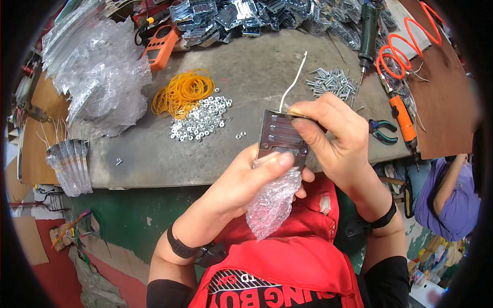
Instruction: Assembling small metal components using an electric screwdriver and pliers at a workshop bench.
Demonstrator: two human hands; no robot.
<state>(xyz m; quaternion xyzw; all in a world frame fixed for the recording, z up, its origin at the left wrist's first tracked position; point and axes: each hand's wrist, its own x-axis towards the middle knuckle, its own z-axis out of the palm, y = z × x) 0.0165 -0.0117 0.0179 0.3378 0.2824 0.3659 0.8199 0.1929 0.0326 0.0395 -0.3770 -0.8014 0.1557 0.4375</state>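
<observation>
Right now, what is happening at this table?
A person holds a slotted metal plate above the grey table with both hands. The left hand pinches its lower edge together with a piece of bubble wrap; the right hand grips its top, near a white cable tie. Nuts, rubber bands and screws lie behind.

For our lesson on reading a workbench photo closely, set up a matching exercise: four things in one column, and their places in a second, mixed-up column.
Things:
1. rubber bands
2. pliers
3. metal plate
4. loose screws

Places:
A. held in both hands, the left hand and the right hand
B. on the table right of the right hand
C. on the table beside the pile of small nuts
D. on the table near the tip of the green screwdriver

Pairs: 1-C, 2-B, 3-A, 4-D
</observation>
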